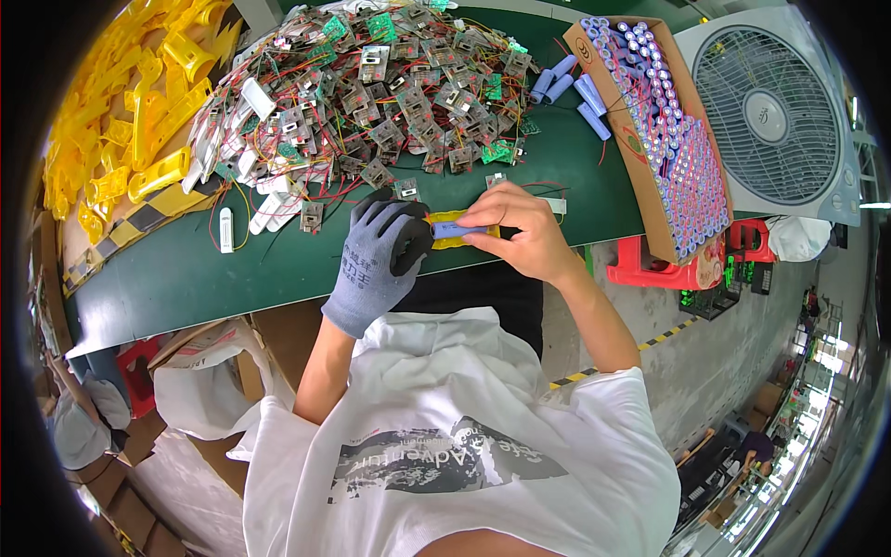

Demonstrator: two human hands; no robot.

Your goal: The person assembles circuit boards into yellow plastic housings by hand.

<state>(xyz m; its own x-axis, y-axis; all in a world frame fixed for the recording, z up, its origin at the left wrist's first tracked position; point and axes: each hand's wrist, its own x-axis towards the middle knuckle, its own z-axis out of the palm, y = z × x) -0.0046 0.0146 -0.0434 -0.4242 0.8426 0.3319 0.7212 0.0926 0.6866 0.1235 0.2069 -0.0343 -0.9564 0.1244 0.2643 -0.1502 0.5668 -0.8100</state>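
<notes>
At the near edge of the green table, my left hand, in a grey glove with dark fingertips, grips the left end of a yellow plastic housing. A purple cylindrical battery cell lies lengthwise at the housing, inside or on top of it; I cannot tell how deep it sits. My bare right hand pinches the cell's right end between thumb and fingers. Just beyond both hands is a large heap of small circuit boards with red, black and yellow wires and white plastic pieces.
Yellow plastic housings are piled at the far left behind a striped edge. A cardboard box of battery cells stands at the right, with loose cells beside it. Right of the box is a grey fan. A red stool stands below.
</notes>
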